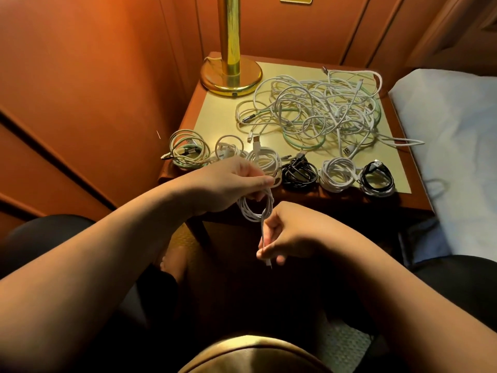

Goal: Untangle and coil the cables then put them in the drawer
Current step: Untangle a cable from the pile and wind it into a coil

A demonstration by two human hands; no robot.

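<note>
My left hand [231, 181] grips a small coil of white cable [254, 207] in front of the nightstand's near edge. The coil's loose end runs down into my right hand [282, 238], which pinches it near the plug. A big tangle of white and pale green cables [320, 109] lies on the nightstand top [215, 114]. Along the front edge sit several finished coils: a green and beige one [188, 150], white ones [265, 157] [337, 173], and black ones [298, 175] [376, 177]. No drawer front is visible.
A brass lamp base [231, 76] stands at the nightstand's back left corner. Orange padded wall panels close in the left and back. A bed with white linen [451, 146] borders the right side. My knees sit below the table.
</note>
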